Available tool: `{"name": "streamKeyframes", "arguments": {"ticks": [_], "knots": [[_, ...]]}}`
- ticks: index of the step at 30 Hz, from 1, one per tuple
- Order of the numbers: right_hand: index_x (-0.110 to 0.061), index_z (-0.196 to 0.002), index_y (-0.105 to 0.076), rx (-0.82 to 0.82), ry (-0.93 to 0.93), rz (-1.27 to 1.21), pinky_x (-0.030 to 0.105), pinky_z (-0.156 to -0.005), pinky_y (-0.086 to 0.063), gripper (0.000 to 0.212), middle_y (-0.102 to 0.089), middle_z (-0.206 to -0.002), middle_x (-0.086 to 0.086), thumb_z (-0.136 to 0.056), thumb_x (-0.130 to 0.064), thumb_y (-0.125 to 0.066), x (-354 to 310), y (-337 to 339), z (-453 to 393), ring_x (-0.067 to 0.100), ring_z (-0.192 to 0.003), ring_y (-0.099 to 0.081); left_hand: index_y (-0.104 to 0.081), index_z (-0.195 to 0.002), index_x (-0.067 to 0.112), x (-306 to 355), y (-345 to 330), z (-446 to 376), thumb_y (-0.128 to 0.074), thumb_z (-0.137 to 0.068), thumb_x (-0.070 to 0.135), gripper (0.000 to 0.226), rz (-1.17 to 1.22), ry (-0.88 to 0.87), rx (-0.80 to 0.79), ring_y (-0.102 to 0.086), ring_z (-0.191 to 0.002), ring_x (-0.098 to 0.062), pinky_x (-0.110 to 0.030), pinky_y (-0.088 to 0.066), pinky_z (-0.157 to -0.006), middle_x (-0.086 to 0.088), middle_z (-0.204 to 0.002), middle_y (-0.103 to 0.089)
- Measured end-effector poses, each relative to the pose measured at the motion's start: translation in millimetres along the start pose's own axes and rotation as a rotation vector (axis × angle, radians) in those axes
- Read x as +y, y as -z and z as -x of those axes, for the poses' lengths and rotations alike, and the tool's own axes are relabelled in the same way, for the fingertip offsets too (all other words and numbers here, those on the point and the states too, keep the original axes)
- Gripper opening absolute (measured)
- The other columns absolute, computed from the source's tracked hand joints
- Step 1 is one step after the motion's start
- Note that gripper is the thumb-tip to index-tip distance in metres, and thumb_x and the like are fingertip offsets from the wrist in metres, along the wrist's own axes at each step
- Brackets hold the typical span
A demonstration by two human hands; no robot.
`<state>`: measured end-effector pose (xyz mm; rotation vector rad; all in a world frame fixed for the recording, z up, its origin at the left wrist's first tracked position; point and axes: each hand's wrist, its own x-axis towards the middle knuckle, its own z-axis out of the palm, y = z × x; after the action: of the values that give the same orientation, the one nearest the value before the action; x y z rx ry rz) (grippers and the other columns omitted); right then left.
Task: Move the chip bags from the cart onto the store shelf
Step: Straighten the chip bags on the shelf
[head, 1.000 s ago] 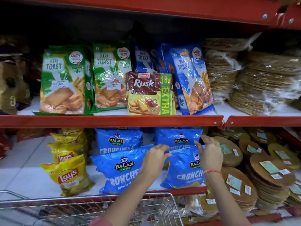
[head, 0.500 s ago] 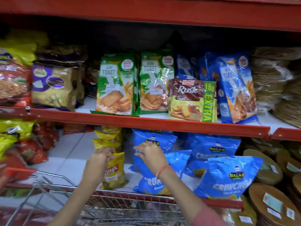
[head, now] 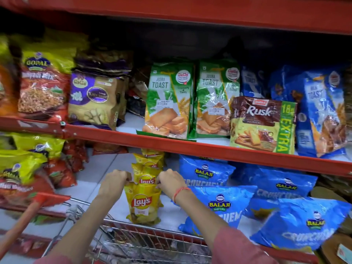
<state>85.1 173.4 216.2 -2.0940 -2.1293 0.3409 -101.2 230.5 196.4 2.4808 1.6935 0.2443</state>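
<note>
1. We reach both arms over the wire cart (head: 133,242) toward the lower store shelf (head: 99,185), where a yellow Lay's bag (head: 143,203) stands upright near the front edge.
2. Our left hand (head: 114,182) pinches the bag's top left corner, and our right hand (head: 170,182) pinches its top right corner; each grip is closed narrow on the crimped upper seam.
3. A red thread bracelet (head: 180,192) circles the right wrist, and a pink sleeve (head: 238,248) covers the right forearm at the bottom of the frame.
4. Behind the held bag, more Lay's bags (head: 147,168) stand in a row that runs toward the back of the shelf.
5. Just to the right, blue Balaji bags (head: 221,204) lie tilted and overlapping, 1 of them (head: 297,227) leaning out past the shelf's front edge.
6. To the left on the same shelf, yellow and red snack packs (head: 24,168) crowd together; their labels are blurred.
7. The red shelf rail (head: 171,145) above carries 2 green Jeera Toast packs (head: 169,100) side by side, a brown Rusk pack (head: 261,122) lying in front of blue Milk Toast packs (head: 322,111), and a purple and gold box pack (head: 95,98) beside a Gopal mix bag (head: 42,82).
8. A red cart handle (head: 24,220) slants across the lower left; what lies inside the cart is too blurred for us to tell.
</note>
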Motion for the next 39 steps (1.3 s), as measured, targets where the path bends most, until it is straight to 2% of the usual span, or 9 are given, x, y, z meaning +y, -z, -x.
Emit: {"name": "streamKeyframes", "arguments": {"ticks": [5,9,13,15,19,22,26,31,39], "knots": [[-0.006,-0.105,-0.066,0.015,-0.018,-0.024,0.046,-0.087,-0.052,0.023,-0.067,-0.107,0.027,-0.086,-0.018,-0.065,-7,-7,1,0.043,-0.103,-0.061,-0.066,-0.097,0.020,-7,1,-2,-0.060,-0.086,0.016,0.013,-0.047,-0.018,-0.018,-0.065,-0.093,-0.036,-0.041,-0.055,-0.078,-0.016,-0.098,-0.071],[-0.017,-0.117,-0.061,-0.007,0.001,-0.089,0.043,-0.094,-0.049,0.035,-0.065,-0.118,0.021,-0.084,-0.026,-0.067,-1,5,16,0.038,-0.110,-0.058,-0.061,-0.105,0.015,8,4,5,-0.063,-0.085,0.017,0.021,-0.066,-0.047,0.032,-0.066,-0.096,-0.036,-0.043,-0.054,-0.077,-0.014,-0.106,-0.070],[-0.019,-0.120,-0.059,0.104,0.024,-0.142,0.039,-0.097,-0.045,0.039,-0.062,-0.125,0.011,-0.083,-0.033,-0.066,24,24,51,0.030,-0.118,-0.053,-0.061,-0.112,0.017,44,15,18,-0.067,-0.080,0.032,0.036,0.174,-0.035,0.097,-0.065,-0.099,-0.035,-0.044,-0.055,-0.080,-0.014,-0.111,-0.070],[-0.020,-0.121,-0.059,0.120,0.004,-0.153,0.037,-0.100,-0.043,0.041,-0.062,-0.127,0.007,-0.084,-0.035,-0.065,47,34,71,0.025,-0.121,-0.051,-0.063,-0.111,0.021,64,16,25,-0.069,-0.078,0.034,0.036,0.320,-0.049,0.078,-0.064,-0.103,-0.030,-0.037,-0.053,-0.085,-0.009,-0.114,-0.070],[-0.021,-0.121,-0.059,0.151,-0.112,-0.138,0.036,-0.100,-0.044,0.045,-0.061,-0.129,0.003,-0.081,-0.039,-0.068,96,50,104,0.022,-0.121,-0.052,-0.064,-0.112,0.013,115,11,35,-0.070,-0.079,0.023,0.035,0.505,-0.191,-0.036,-0.063,-0.106,-0.018,-0.019,-0.043,-0.085,-0.006,-0.117,-0.069],[-0.020,-0.121,-0.059,0.140,-0.225,-0.133,0.036,-0.098,-0.046,0.047,-0.062,-0.127,0.005,-0.080,-0.039,-0.070,129,58,124,0.023,-0.119,-0.054,-0.064,-0.111,0.013,145,1,33,-0.072,-0.077,0.025,0.037,0.506,-0.232,-0.118,-0.064,-0.105,-0.017,-0.017,-0.043,-0.085,-0.007,-0.115,-0.070],[-0.023,-0.122,-0.058,0.119,-0.327,-0.107,0.038,-0.098,-0.045,0.047,-0.062,-0.127,0.009,-0.081,-0.043,-0.067,163,64,143,0.027,-0.120,-0.052,-0.065,-0.110,0.013,164,-6,26,-0.067,-0.082,0.023,0.030,0.417,-0.229,-0.114,-0.064,-0.106,-0.022,-0.032,-0.049,-0.094,-0.012,-0.114,-0.070],[-0.027,-0.112,-0.064,0.193,-0.361,-0.134,0.041,-0.087,-0.051,0.024,-0.067,-0.120,0.007,-0.088,-0.032,-0.062,181,64,148,0.029,-0.106,-0.061,-0.069,-0.103,0.012,167,-4,18,-0.062,-0.086,0.020,0.020,0.355,-0.223,-0.044,-0.065,-0.101,-0.026,-0.037,-0.051,-0.089,-0.012,-0.107,-0.073],[-0.026,-0.102,-0.071,0.254,-0.295,-0.201,0.041,-0.083,-0.056,0.020,-0.074,-0.106,0.006,-0.087,-0.036,-0.062,156,48,132,0.028,-0.098,-0.065,-0.071,-0.096,0.010,134,4,10,-0.062,-0.084,0.012,0.015,0.322,-0.152,-0.051,-0.066,-0.092,-0.027,-0.026,-0.044,-0.071,-0.014,-0.096,-0.075]]}}
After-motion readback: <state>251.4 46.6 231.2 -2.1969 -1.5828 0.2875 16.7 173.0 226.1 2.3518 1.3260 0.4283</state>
